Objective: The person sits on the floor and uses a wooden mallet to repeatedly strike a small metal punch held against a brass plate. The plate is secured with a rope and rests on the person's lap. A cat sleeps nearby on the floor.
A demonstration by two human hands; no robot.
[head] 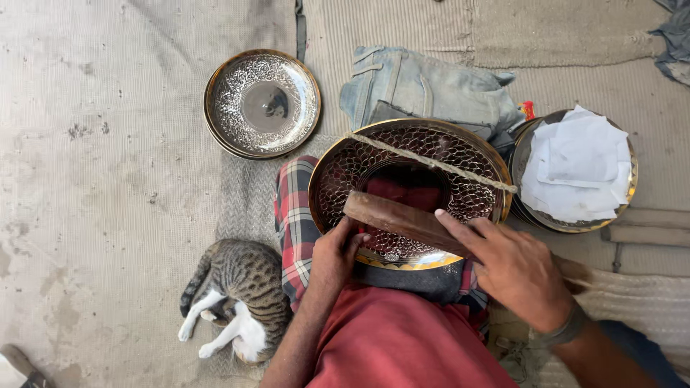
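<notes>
The right hand point(514, 269) clasped a brown wooden tool point(402, 221), pressing it across the patterned brass plate point(410, 190). The left hand point(334, 255) closed on the plate's near rim, steadying it against the lap; a string point(431, 162) crossed its top.

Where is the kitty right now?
The cat lies curled on the floor at the lower left of the head view, right beside the person's left arm and checked knee.

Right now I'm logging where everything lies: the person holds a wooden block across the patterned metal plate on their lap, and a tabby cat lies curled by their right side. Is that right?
Not quite: the head view shows the tabby cat lying by the person's left side, not the right. The rest stands: both the left hand and the right hand hold the wooden block across the patterned metal plate on their lap.
</notes>
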